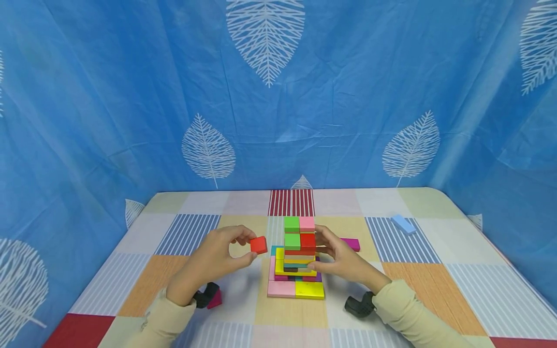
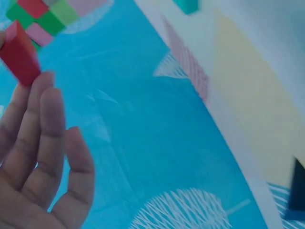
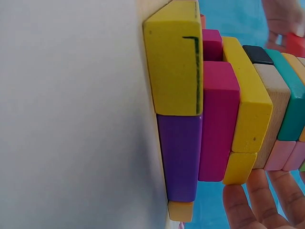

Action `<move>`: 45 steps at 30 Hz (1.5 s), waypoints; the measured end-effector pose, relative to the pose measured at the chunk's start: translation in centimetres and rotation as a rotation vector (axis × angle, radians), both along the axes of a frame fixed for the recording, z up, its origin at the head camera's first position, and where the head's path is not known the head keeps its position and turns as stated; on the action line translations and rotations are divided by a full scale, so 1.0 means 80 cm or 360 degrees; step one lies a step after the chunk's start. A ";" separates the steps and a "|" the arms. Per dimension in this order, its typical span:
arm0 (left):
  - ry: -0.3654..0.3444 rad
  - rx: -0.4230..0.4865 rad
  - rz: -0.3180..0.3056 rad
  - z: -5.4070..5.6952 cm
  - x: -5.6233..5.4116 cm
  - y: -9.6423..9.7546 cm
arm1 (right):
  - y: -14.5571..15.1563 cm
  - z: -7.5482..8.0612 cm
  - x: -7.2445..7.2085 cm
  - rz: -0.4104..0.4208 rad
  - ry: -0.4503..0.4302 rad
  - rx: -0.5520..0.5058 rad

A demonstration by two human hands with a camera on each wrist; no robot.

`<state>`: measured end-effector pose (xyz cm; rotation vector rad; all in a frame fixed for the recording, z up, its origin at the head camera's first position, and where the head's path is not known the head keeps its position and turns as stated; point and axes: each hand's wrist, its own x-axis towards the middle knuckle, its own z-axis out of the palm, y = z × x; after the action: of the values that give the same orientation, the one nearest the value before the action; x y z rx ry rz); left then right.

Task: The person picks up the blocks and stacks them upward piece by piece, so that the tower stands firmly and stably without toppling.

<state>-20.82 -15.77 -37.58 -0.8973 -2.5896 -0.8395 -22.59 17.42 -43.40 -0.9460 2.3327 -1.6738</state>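
A tower of colourful wooden blocks (image 1: 292, 242) rises near the middle of the table, on a wider base with pink and yellow blocks in front. Left of its upper part, my left hand (image 1: 224, 251) pinches a small red block (image 1: 258, 245) between thumb and fingers, apart from the tower. The left wrist view shows that red block (image 2: 21, 57) close up. My right hand (image 1: 341, 258) rests against the tower's right side, thumb near the front edge. Its fingers (image 3: 259, 202) are extended along the stack in the right wrist view; some fingertips are hidden behind the blocks.
A magenta block (image 1: 351, 244) lies behind the right hand. Farther right is a light blue block (image 1: 403, 224). Another magenta block (image 1: 215, 299) sits by the left wrist, partly covered by a black wrist device (image 1: 207, 295). A blue leaf-patterned curtain (image 1: 330, 96) borders the table.
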 end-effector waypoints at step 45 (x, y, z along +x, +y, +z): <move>0.0165 0.0196 -0.0110 0.012 -0.005 0.044 | 0.002 0.000 -0.001 0.0001 -0.0034 0.0008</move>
<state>-21.20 -12.28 -36.64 -0.9723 -2.4026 -0.9337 -22.64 17.54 -43.40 -0.9236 2.3218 -1.6688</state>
